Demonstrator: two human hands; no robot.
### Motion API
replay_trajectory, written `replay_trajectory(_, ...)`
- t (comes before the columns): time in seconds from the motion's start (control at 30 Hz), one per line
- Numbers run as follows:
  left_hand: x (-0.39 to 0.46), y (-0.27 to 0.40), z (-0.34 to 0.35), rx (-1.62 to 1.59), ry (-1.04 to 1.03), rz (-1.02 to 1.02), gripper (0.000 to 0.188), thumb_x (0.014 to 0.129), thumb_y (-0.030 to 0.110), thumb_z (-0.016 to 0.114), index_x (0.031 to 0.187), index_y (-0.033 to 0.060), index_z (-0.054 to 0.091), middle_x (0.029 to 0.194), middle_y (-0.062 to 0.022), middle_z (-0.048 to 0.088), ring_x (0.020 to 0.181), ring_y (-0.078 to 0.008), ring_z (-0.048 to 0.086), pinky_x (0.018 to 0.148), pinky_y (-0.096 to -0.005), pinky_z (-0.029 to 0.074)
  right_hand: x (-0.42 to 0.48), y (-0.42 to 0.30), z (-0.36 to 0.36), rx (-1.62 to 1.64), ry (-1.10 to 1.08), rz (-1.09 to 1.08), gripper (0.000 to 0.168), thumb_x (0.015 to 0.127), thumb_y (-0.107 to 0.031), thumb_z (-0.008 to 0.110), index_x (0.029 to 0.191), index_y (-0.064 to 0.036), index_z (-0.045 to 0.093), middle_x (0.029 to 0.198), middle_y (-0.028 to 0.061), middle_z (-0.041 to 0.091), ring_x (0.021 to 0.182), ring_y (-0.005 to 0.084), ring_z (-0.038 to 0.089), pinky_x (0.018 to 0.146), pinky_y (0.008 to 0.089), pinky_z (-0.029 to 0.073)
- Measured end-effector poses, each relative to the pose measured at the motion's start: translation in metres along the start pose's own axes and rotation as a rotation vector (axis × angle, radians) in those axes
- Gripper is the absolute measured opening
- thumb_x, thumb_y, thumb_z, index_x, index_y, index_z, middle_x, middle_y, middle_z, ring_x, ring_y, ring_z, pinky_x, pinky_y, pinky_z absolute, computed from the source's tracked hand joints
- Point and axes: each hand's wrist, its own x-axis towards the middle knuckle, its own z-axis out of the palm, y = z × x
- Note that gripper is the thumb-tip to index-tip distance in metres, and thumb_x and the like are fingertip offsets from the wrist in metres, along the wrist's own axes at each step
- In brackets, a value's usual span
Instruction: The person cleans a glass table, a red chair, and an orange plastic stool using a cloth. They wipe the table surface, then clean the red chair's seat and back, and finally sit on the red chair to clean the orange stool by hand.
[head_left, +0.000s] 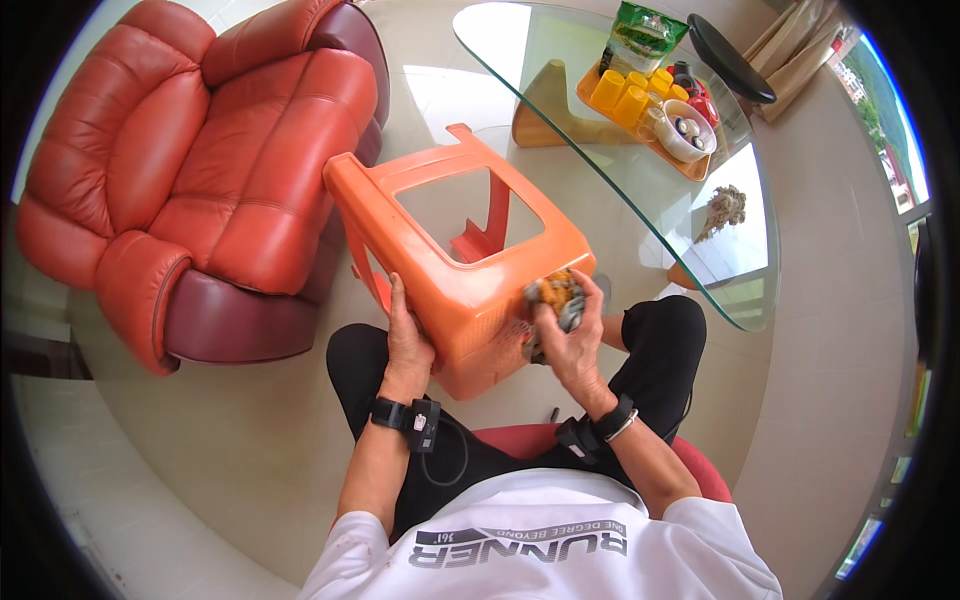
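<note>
An orange plastic stool (450, 285) is tipped on its side in front of my knees, its legs pointing away from me and its seat turned towards me. My left hand (409, 341) grips the stool's left side near the seat edge, thumb along the outer face. In my right hand (574, 337) is a bunched grey and orange cloth (559, 300), pressed against the right part of the seat. Some of the seat surface lies hidden behind the cloth and fingers.
A red leather armchair (255, 165) stands at the left. To the right is a glass table (637, 202) bearing an orange tray (697, 171) with yellow cups (630, 105), a white bowl (686, 146) and a green bag (645, 34). Dried plant matter (724, 210) appears at the table's right.
</note>
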Motion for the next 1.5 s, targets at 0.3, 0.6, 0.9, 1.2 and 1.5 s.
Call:
replay_trajectory(0.3,0.000,-0.001,0.009,-0.025,-0.057,0.010,0.061,0.104,0.056,0.055,0.141,0.0077,0.054,0.137,-0.0071,0.061,0.128,-0.0201,0.056,0.110,-0.0367,0.046,-0.006,-0.035,-0.002,-0.569,-0.401,-0.817,0.075,0.059,-0.009,0.082,0.132,-0.017,0.063,0.125,0.0143,0.058,0.099,0.0345,0.061,0.079,0.0429,0.053)
replay_trajectory(0.6,-0.001,0.003,0.000,-0.011,-0.050,0.009,0.067,0.101,0.060,0.058,0.144,0.0086,0.052,0.137,-0.0063,0.061,0.129,-0.0212,0.056,0.112,-0.0386,0.044,0.118,0.017,-0.070,-0.227,-0.146,0.297,0.050,0.081,-0.022,0.072,0.127,-0.007,0.064,0.111,0.0138,0.070,0.097,0.0317,0.070,0.086,0.0411,0.058)
replay_trajectory(0.9,0.011,0.002,-0.033,-0.070,-0.319,-0.044,0.051,0.108,0.049,0.048,0.138,0.0075,0.056,0.130,-0.0063,0.065,0.121,-0.0208,0.061,0.106,-0.0386,0.049,0.132,0.178,-0.078,0.577,-0.310,0.996,0.043,0.088,-0.042,0.067,0.109,-0.005,0.071,0.104,0.0115,0.075,0.087,0.0265,0.071,0.080,0.0410,0.058)
replay_trajectory(1.2,0.010,-0.005,-0.064,0.120,-0.088,-0.030,0.047,0.105,0.047,0.059,0.130,0.0073,0.060,0.119,-0.0064,0.066,0.099,-0.0187,0.067,0.091,-0.0345,0.056,0.139,0.065,-0.115,0.475,-0.603,0.699,0.052,0.092,-0.047,0.074,0.119,-0.002,0.069,0.105,0.0091,0.074,0.088,0.0180,0.070,0.077,0.0311,0.057)
replay_trajectory(1.5,-0.038,0.031,0.035,1.457,-0.102,1.000,0.038,0.095,0.025,0.074,0.117,-0.0043,0.064,0.112,-0.0180,0.064,0.099,-0.0325,0.065,0.087,-0.0400,0.053,0.129,0.056,-0.123,0.258,-0.541,0.589,0.069,0.084,-0.049,0.081,0.129,0.001,0.065,0.105,0.0077,0.068,0.092,0.0162,0.065,0.079,0.0301,0.053)
